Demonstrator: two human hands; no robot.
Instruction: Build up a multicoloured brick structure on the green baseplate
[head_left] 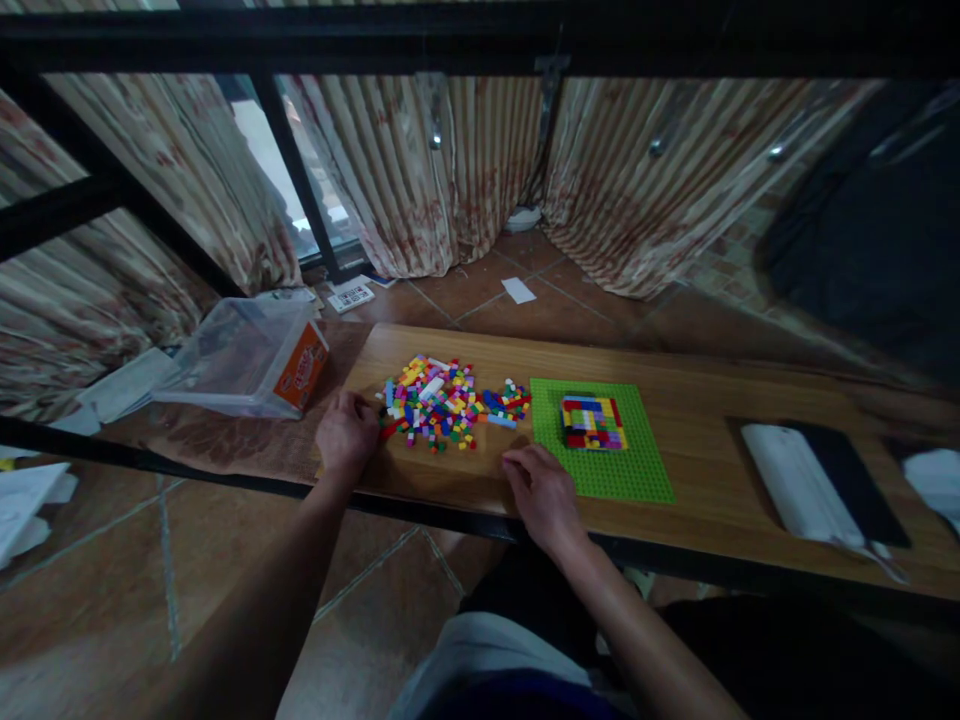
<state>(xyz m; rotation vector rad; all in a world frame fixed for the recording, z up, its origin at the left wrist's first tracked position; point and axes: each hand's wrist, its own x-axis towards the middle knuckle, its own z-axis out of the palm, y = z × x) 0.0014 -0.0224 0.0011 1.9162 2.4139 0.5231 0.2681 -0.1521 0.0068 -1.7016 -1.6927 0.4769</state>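
A loose pile of small toy building bricks (439,405) in many colours lies on the wooden board. At its left edge is my left hand (347,435), fingers curled closed beside the outermost bricks; whatever they hold is hidden. My right hand (544,492) rests low over the board between the pile and the green baseplate (649,465). Its thumb and fingers are pinched together, and anything between them is too small to make out. On the baseplate stands a square, multicoloured brick structure (594,424) with a patterned top.
A clear plastic bin (240,355) with an orange label lies left of the board on a brown cloth. To the right are a white pouch (799,485) and a dark flat object (855,480). A black frame bar (450,508) runs along the front edge.
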